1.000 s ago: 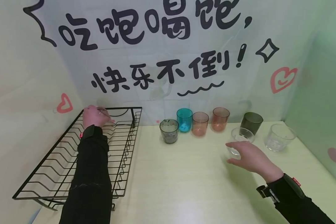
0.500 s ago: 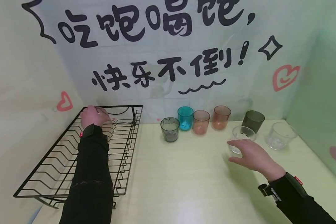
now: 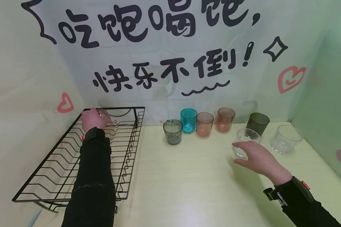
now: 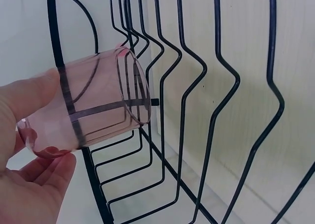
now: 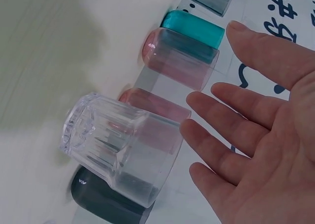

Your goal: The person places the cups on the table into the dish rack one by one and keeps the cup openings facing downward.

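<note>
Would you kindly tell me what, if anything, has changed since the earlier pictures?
Beyond a slight shift of the head view, nothing clearly changed; nothing was taken or released. The left hand still holds a pink glass at the wire rack; the right hand remains near a clear glass.

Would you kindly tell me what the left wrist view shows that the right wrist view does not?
Only the left wrist view shows the left hand, the pink cup it holds and the black wire rack.
Only the right wrist view shows the right hand, a clear cup, a turquoise cup, a dark cup and black lettering.
Both show the pale tabletop.
</note>
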Motion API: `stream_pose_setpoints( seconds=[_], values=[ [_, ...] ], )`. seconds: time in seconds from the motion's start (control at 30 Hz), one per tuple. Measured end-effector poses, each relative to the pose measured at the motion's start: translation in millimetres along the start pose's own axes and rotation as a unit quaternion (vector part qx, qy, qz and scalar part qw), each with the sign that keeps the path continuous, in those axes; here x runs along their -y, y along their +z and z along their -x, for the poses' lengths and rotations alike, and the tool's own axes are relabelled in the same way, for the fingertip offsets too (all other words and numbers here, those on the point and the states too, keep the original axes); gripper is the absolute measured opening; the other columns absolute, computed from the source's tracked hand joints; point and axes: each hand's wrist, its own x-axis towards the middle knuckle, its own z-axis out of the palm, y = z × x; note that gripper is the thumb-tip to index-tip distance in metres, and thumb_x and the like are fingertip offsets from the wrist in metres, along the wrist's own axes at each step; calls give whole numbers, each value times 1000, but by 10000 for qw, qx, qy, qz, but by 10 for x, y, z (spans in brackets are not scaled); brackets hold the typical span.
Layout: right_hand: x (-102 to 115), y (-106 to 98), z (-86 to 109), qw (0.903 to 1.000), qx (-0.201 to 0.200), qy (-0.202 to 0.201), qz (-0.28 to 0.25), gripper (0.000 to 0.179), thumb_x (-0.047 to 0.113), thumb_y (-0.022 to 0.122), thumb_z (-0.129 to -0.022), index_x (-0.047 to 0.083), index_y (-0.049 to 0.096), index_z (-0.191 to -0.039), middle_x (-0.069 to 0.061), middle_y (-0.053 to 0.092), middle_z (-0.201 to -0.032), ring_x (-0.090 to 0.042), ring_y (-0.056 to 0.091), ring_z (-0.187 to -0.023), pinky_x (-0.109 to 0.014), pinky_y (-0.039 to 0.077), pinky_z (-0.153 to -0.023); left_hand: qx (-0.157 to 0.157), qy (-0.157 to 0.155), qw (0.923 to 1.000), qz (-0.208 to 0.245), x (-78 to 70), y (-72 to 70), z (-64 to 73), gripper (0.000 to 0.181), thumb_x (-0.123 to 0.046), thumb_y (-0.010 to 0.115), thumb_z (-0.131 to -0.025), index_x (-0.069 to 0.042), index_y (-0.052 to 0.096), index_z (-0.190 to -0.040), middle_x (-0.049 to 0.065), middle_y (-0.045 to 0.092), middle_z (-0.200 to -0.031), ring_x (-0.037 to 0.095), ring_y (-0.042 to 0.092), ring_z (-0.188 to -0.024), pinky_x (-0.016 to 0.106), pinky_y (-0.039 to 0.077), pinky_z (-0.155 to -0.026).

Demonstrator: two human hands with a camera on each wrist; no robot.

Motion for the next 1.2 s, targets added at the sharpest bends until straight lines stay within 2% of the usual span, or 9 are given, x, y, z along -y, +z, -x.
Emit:
stream_pose_setpoints(
  seconds=[0.13, 0.23, 0.47, 0.63, 0.73, 0.83, 1.0, 1.2],
  values=[
    [-13, 13, -2, 10000, 21, -50, -20, 54, 20, 84, -79, -4, 64, -122, -19, 66, -117, -40, 61, -108, -54, 47, -92, -40, -109, 9999, 5, 0, -2, 37, 55, -25, 44, -97, 14, 42, -135, 40, 33, -140, 52, 35, -129, 60, 39, -100],
    [-25, 27, 14, 10000, 38, -44, -48, 53, 19, 84, -78, -4, 64, -122, -19, 67, -117, -40, 61, -108, -54, 47, -93, -88, 11, 9998, -197, 36, 30, 56, 55, -25, 44, -100, 17, 41, -135, 41, 37, -136, 52, 38, -127, 59, 39, -100],
    [-40, 42, 39, 10000, 64, -50, -56, 53, 19, 84, -78, -4, 64, -121, -18, 67, -116, -39, 62, -107, -53, 48, -92, -240, 378, 9981, -426, 138, 106, 35, 46, -24, 49, -97, 20, 49, -110, 43, 51, -113, 54, 53, -105, 60, 48, -82],
    [-45, 32, 26, 10000, 34, -5, -42, 54, 20, 83, -78, -4, 64, -122, -18, 66, -117, -41, 61, -108, -55, 47, -92, -30, 651, 9976, -235, 86, 123, -7, 52, -28, 49, -97, 18, 48, -121, 42, 51, -117, 56, 50, -109, 62, 44, -88],
    [-52, 38, 29, 10000, 16, 2, -72, 53, 20, 83, -79, -4, 63, -123, -19, 66, -118, -41, 60, -109, -55, 47, -93, 135, 551, 9984, -3, 13, 138, -35, 60, -33, 60, -89, 14, 49, -126, 38, 51, -120, 52, 50, -108, 60, 45, -88],
    [-57, 45, 41, 9999, -26, -26, -104, 53, 19, 82, -79, -5, 63, -123, -19, 66, -118, -41, 60, -109, -55, 47, -93, 183, 348, 9991, 128, -47, 164, -68, 59, -34, 64, -82, 11, 55, -119, 33, 56, -114, 46, 55, -99, 55, 49, -81],
    [-58, 35, 70, 9999, -79, -10, -122, 53, 20, 83, -79, -4, 63, -123, -19, 66, -119, -41, 60, -110, -55, 46, -94, 248, 103, 9995, 168, -86, 185, -100, 60, -29, 56, -83, 14, 50, -124, 35, 52, -122, 47, 53, -105, 56, 49, -85],
    [-46, 19, 90, 9998, -119, 18, -149, 54, 20, 83, -79, -3, 63, -124, -18, 65, -120, -41, 59, -112, -55, 46, -94, 235, -12, 9993, 279, -146, 165, -47, 66, -28, 63, -86, 14, 44, -133, 35, 49, -129, 49, 50, -116, 59, 49, -89]
  ],
)
